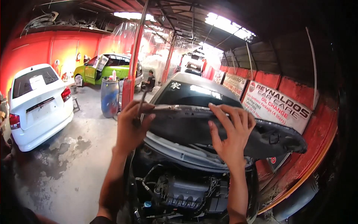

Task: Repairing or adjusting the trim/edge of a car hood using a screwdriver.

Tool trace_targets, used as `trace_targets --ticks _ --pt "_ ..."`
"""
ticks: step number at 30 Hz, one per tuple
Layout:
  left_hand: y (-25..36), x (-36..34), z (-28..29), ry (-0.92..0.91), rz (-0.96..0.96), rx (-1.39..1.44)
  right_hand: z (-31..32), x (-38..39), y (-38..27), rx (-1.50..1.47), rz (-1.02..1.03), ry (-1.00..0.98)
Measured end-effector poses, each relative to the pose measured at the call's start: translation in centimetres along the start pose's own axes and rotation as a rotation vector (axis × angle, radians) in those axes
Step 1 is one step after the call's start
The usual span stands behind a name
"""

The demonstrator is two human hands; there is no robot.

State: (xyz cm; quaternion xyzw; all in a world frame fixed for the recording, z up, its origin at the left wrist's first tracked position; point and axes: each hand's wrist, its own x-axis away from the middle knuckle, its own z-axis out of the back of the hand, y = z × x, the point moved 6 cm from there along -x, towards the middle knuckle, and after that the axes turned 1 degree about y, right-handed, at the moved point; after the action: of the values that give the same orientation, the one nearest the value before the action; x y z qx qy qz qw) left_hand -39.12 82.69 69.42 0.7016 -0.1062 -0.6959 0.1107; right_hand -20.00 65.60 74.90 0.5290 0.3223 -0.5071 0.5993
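Right hand (232,140), open, sits at the raised hood (186,125) mid-frame; left hand (130,127) seems closed round a thin rod (143,100). Likely stiff and heavy, the hood suits a wide two-handed hold along its rim.

The raised hood (182,125) stands between the hands and the windshield (203,97), blocking a straight reach forward. Between the left hand (131,125) and the right hand (234,140), open air reaches down to the engine (188,190), where hoses (148,185) crowd the left side. Leftward, open floor (89,160) runs to the white car (44,125); a blue drum (110,100) and red post (136,56) interrupt the way beyond.
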Motion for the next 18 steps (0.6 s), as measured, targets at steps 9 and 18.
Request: trace_targets --ticks 9,18 --pt "-2.5 -2.1 0.7 -0.295 0.258 0.165 -3.0 -0.1 -3.8 0.04 -0.05 0.137" --pt "-5.9 0.1 3.6 -0.198 0.357 0.2 -4.9 2.7 -6.8 0.081 -0.046 0.447"
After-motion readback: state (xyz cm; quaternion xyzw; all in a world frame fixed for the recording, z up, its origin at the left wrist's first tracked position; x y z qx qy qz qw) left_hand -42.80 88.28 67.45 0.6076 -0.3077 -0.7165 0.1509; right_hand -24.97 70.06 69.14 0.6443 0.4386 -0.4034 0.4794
